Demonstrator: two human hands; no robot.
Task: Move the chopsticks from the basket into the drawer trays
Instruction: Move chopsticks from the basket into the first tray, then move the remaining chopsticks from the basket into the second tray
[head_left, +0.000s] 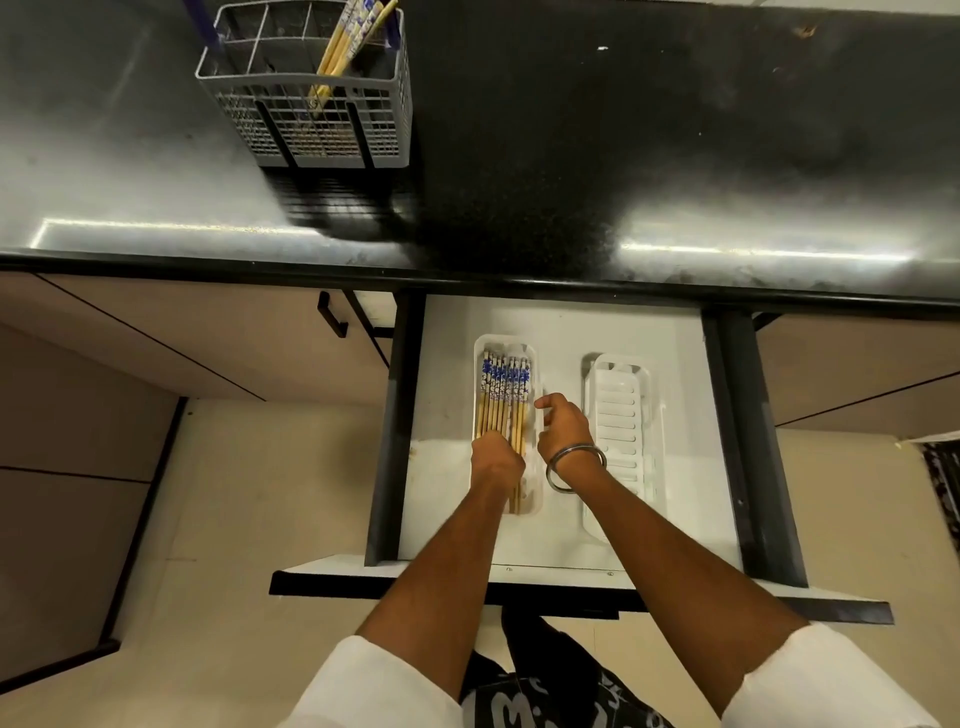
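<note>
A grey wire basket (311, 98) stands on the black counter at the top left, with a few blue-and-white topped chopsticks (347, 39) leaning in its right compartment. In the open white drawer (452, 415), the left tray (480, 353) holds several chopsticks (504, 400) lying side by side. My left hand (496, 460) lies over their lower ends with curled fingers on the bundle. My right hand (563, 423), with a metal bangle on the wrist, is curled at the tray's right rim, thumb toward the chopsticks. The right tray (618, 400) holds nothing.
The counter's front edge (519, 286) overhangs the back of the drawer. Dark drawer rails (395, 415) run along both sides. Closed cabinet fronts with a black handle (332, 314) lie to the left, and a beige floor lies below.
</note>
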